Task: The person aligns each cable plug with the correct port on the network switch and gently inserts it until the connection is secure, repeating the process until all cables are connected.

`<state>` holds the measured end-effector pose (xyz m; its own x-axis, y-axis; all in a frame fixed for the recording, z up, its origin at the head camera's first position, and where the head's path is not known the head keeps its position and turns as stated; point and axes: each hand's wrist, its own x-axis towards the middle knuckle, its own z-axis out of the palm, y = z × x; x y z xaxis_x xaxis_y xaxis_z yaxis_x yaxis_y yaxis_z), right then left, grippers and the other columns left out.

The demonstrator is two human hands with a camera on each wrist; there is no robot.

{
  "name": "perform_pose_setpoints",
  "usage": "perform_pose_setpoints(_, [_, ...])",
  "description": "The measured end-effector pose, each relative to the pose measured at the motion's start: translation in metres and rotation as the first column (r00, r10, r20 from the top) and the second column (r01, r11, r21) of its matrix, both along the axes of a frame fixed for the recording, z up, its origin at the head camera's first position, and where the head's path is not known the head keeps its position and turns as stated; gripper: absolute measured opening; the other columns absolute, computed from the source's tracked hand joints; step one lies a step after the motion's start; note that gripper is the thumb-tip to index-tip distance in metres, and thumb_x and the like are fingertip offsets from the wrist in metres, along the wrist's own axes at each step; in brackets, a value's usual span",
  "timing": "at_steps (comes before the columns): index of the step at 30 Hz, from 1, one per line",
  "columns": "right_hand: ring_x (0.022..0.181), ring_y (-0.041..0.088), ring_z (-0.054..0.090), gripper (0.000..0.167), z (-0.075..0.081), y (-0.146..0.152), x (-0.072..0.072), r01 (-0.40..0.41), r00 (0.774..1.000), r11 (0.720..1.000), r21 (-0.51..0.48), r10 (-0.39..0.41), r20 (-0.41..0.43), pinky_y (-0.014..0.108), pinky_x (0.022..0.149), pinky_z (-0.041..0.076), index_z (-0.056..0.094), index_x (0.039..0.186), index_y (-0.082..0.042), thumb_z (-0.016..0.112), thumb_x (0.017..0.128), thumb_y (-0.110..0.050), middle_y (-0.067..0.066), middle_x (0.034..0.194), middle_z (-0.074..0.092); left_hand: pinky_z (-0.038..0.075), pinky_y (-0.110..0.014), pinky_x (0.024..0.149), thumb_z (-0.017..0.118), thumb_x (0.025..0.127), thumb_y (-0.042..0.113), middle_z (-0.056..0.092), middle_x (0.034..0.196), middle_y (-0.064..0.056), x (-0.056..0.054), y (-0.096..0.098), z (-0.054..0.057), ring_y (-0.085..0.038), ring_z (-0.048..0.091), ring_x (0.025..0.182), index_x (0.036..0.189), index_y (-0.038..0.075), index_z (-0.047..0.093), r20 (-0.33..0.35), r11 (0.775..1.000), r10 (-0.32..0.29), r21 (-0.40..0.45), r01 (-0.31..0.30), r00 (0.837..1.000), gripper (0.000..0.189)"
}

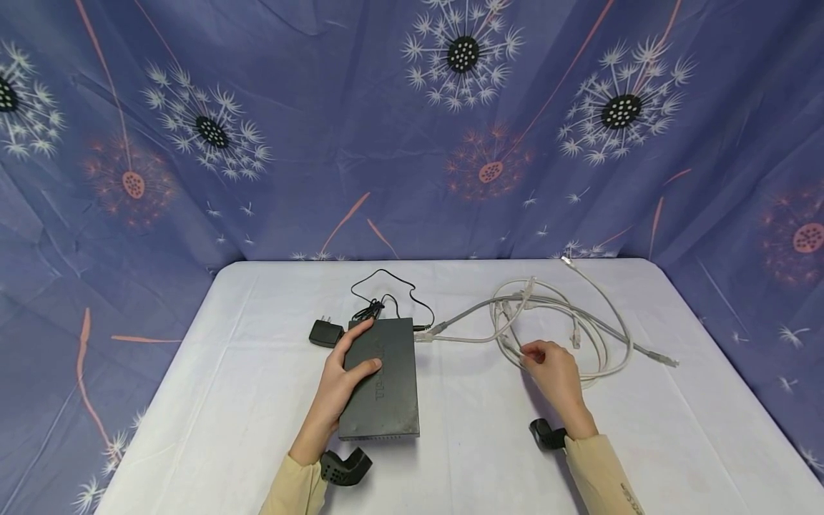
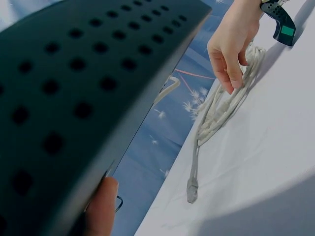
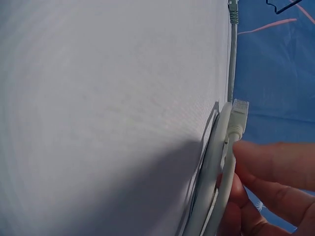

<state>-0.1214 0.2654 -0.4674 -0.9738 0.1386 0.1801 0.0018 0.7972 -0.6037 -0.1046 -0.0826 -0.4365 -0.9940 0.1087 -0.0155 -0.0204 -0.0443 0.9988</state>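
Note:
A flat dark network switch [image 1: 393, 386] lies left of the table's middle, embossed lettering on its top. My left hand [image 1: 335, 386] grips its left side, the thumb across the top; rows of round vent holes fill much of the left wrist view. To the right, my right hand [image 1: 555, 375] pinches a white Ethernet cable [image 3: 227, 182] between thumb and fingers, just behind its clear plug [image 3: 239, 110]. Around that hand lie loops of white and grey Ethernet cable [image 1: 605, 357]. Two cable ends, one grey plug [image 1: 438, 329] and one white, lie at the switch's back right corner.
A black power adapter [image 1: 325, 333] sits behind the left hand, its thin black cord [image 1: 412, 286] looping behind the switch. Several loose plugs lie among the coils, one grey plug [image 1: 663, 359] reaching right. The white tabletop [image 1: 257, 400] ends at a blue dandelion-print curtain [image 1: 360, 143].

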Motion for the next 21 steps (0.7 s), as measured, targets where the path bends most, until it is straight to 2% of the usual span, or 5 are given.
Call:
perform_pose_setpoints(7, [0.065, 0.019, 0.052, 0.006, 0.001, 0.000, 0.001, 0.013, 0.999, 1.000, -0.006, -0.013, 0.044, 0.036, 0.062, 0.039, 0.071, 0.085, -0.001, 0.067, 0.081, -0.002, 0.004, 0.071, 0.059, 0.026, -0.052, 0.101, 0.067, 0.085, 0.010, 0.028, 0.153, -0.005, -0.001, 0.000, 0.000, -0.026, 0.032, 0.133, 0.140, 0.029, 0.048, -0.005, 1.000, 0.003, -0.016, -0.003, 1.000, 0.062])
perform_pose_setpoints(15, [0.068, 0.020, 0.057, 0.008, 0.005, 0.001, 0.007, 0.006, 0.999, 0.999, -0.048, -0.004, 0.050, 0.035, 0.064, 0.042, 0.070, 0.088, -0.001, 0.065, 0.084, -0.004, 0.005, 0.076, 0.063, 0.025, -0.051, 0.102, 0.067, 0.085, 0.010, 0.030, 0.151, -0.002, -0.001, 0.000, -0.001, -0.026, 0.033, 0.133, 0.142, 0.026, 0.047, -0.001, 1.000, 0.002, -0.004, -0.002, 1.000, 0.062])
perform_pose_setpoints(21, [0.068, 0.017, 0.059, 0.008, 0.014, 0.000, 0.015, -0.041, 0.998, 0.996, -0.079, 0.044, 0.033, 0.032, 0.063, 0.044, 0.069, 0.089, -0.003, 0.063, 0.084, -0.002, 0.002, 0.076, 0.065, 0.026, -0.051, 0.101, 0.067, 0.085, 0.010, 0.030, 0.150, 0.000, -0.001, -0.001, -0.001, -0.026, 0.033, 0.132, 0.142, 0.025, 0.046, 0.005, 1.000, 0.005, -0.002, -0.005, 1.000, 0.063])
